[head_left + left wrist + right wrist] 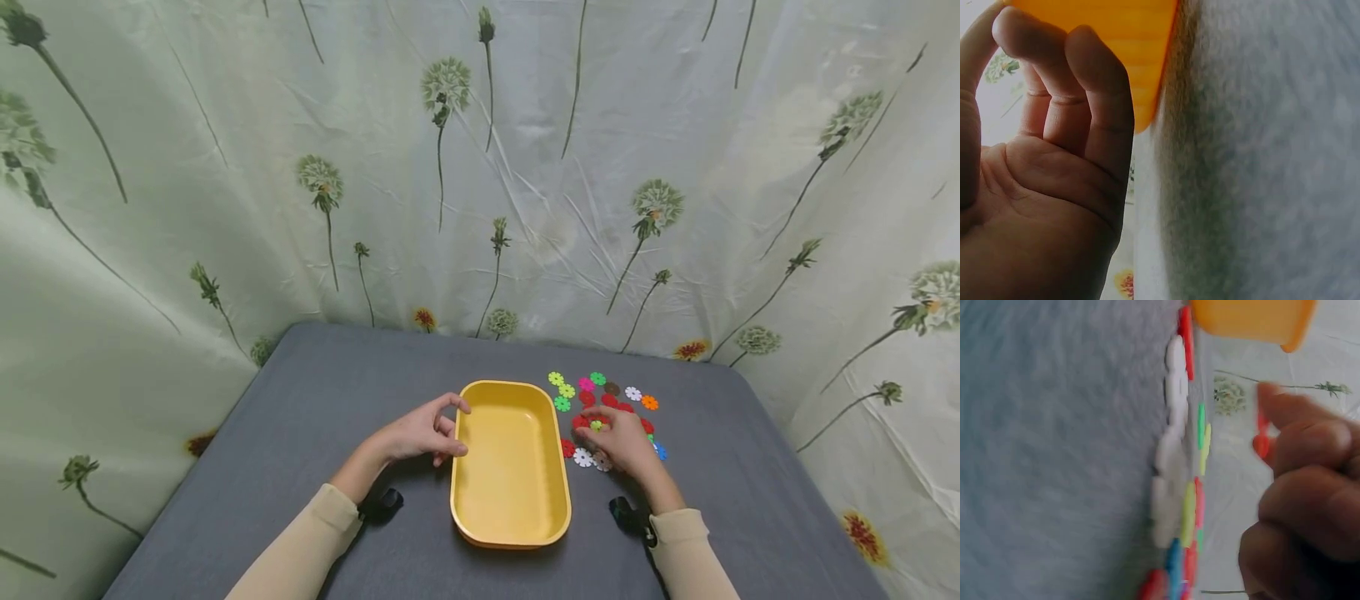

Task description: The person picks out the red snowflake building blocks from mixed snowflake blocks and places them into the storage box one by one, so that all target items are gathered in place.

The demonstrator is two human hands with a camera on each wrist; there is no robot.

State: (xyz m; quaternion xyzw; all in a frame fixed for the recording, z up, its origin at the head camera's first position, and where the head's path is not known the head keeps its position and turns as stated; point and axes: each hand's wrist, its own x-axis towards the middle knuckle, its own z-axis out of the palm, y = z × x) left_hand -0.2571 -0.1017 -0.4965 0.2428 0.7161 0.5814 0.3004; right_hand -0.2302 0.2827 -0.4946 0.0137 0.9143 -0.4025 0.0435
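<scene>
A yellow rectangular plastic bin [512, 475] stands upright on the grey surface, with nothing visible inside. My left hand [422, 429] grips its left rim, index finger and thumb over the edge, other fingers curled beside the outer wall. To the right of the bin, my right hand [628, 442] is above a scatter of flower-shaped plastic discs. Between its thumb and index finger it pinches a red flower disc [1262, 435], seen edge-on in the right wrist view. A white disc [582, 457] and a brown disc [612, 389] lie among the others.
Several more discs in red, green, yellow, pink and blue lie flat around the right hand, an orange disc [649, 402] at their right side. The grey cloth-covered table [360, 367] ends at a dandelion-print curtain [525, 183] behind.
</scene>
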